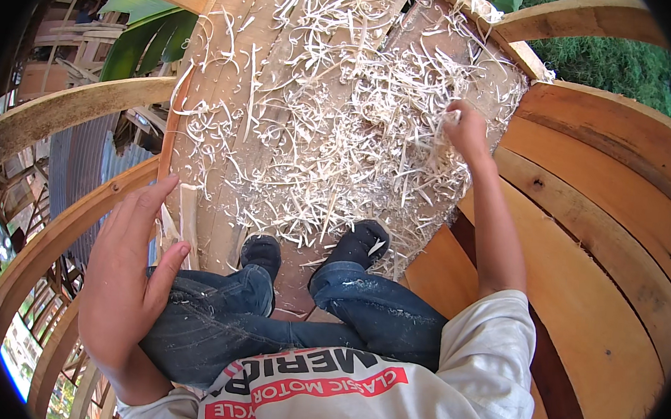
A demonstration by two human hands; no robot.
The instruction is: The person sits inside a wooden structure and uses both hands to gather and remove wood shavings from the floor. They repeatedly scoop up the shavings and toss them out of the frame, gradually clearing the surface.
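Observation:
Pale curled wood shavings (pixel 405 105) lie thickly over the plank floor (pixel 221 69) in front of my feet. My right hand (pixel 468 131) reaches out over the right side of the pile, its fingers curled closed. Pale shavings show at its fingertips, though how much it holds is hidden. My left hand (pixel 126 261) is raised near my left thigh, fingers stretched and thumb apart, holding nothing. Just beyond its thumb, a pale strip of wood (pixel 188 219) lies by the floor's left edge.
Curved wooden ribs (pixel 70 113) rise along the left side, with gaps between them. Curved planks (pixel 582 250) form a wall on the right. A wooden crosspiece (pixel 521 55) borders the far right of the floor. My shoes (pixel 261 252) stand at the pile's near edge.

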